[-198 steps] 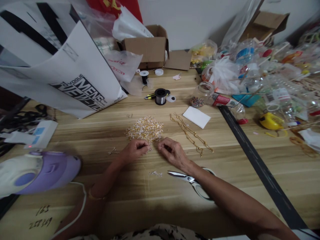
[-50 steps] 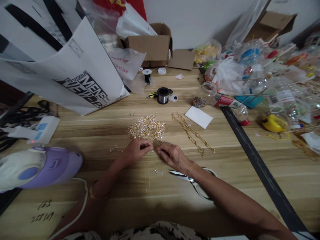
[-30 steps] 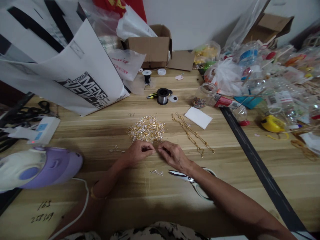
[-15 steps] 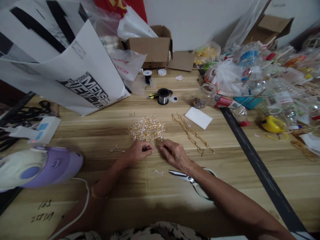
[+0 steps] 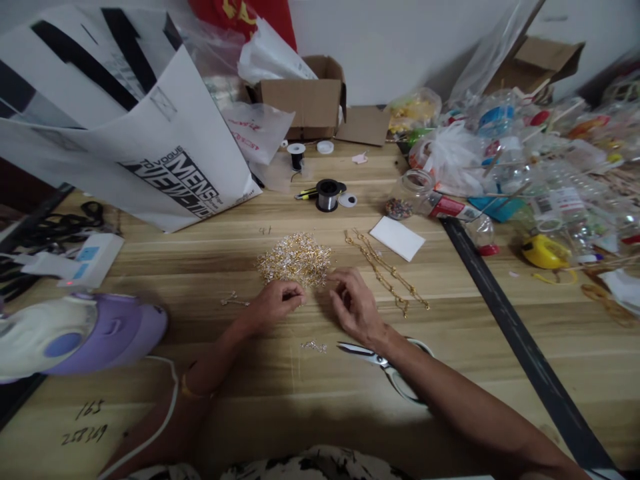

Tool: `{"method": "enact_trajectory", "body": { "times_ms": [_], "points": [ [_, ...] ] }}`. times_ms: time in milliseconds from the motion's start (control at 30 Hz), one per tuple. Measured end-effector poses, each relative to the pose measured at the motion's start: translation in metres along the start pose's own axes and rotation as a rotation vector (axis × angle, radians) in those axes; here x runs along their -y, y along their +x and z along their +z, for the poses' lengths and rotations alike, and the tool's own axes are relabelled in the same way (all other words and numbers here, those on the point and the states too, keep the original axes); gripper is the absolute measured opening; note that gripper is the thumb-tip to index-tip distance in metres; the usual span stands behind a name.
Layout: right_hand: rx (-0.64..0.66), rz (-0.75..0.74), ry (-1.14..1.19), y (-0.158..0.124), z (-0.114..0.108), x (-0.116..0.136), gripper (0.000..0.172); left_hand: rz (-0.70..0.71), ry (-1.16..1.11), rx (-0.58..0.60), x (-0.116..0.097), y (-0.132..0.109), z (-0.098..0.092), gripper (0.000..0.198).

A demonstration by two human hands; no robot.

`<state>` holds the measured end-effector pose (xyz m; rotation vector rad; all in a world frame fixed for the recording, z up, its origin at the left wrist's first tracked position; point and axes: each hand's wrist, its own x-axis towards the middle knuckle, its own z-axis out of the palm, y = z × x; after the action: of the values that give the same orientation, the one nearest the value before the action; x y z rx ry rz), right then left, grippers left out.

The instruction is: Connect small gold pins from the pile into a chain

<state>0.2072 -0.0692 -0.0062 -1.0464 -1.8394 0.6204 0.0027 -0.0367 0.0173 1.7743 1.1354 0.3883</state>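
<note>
The pile (image 5: 294,260) of gold and silver-coloured pieces is found in the middle of the table (image 5: 250,393), just beyond the hands. The step in hand is judged to be the fine handling of single small pieces at the near edge of the pile. The left hand (image 5: 274,301) is noted at the pile's near side, with thumb and fingertips drawn together in a pinch; a pale speck is seen at the tips, but whether a piece is gripped cannot be told at this size. The right hand (image 5: 357,307) is recorded as partly opened, thumb parted from a forward-reaching forefinger, beside the pile's right edge; no held piece can be made out, and contact with the pile cannot be confirmed. For good practice, one piece should be taken from the loose fringe by the tips alone, so that neighbours are not dragged out, and the left hand should be held steady. The small cluster (image 5: 314,346) nearer the body should not be brushed by either wrist. The scissors (image 5: 373,353) are crossed by the right forearm, and care is advised there. The chains (image 5: 391,270) right of the pile should be left undisturbed by the right hand's knuckles.
</note>
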Motion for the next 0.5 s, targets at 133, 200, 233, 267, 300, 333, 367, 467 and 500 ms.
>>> {"method": "enact_trajectory", "body": {
  "times_ms": [133,200,233,267,300,333,367,467,500],
  "points": [
    [0.066,-0.191,-0.019,-0.0048,-0.0012,0.0033,0.022,-0.006,-0.027,-0.012,0.0004,0.0007,0.0006,0.022],
    [0.164,-0.242,-0.064,-0.0061,-0.0004,0.0037,0.022,-0.003,-0.047,-0.008,0.0021,0.0013,0.0014,0.023],
    [0.205,-0.251,-0.081,-0.0063,0.0003,0.0034,0.023,0.003,-0.060,-0.001,0.0029,0.0016,0.0018,0.022],
    [0.238,-0.254,-0.089,-0.0060,0.0012,0.0029,0.023,0.008,-0.073,0.006,0.0034,0.0017,0.0022,0.022],
    [0.264,-0.254,-0.085,-0.0056,0.0021,0.0021,0.023,0.010,-0.084,0.016,0.0036,0.0018,0.0025,0.022],
    [0.284,-0.252,-0.074,-0.0050,0.0031,0.0013,0.024,0.010,-0.093,0.026,0.0033,0.0017,0.0029,0.021],
    [0.299,-0.247,-0.060,-0.0044,0.0041,0.0004,0.024,0.006,-0.099,0.036,0.0026,0.0016,0.0032,0.021],
    [0.319,-0.223,-0.041,-0.0034,0.0062,-0.0017,0.024,-0.020,-0.099,0.053,-0.0001,0.0010,0.0044,0.022],
    [0.323,-0.219,-0.042,-0.0035,0.0067,-0.0022,0.023,-0.026,-0.094,0.055,-0.0007,0.0009,0.0048,0.022]
  ]
}}
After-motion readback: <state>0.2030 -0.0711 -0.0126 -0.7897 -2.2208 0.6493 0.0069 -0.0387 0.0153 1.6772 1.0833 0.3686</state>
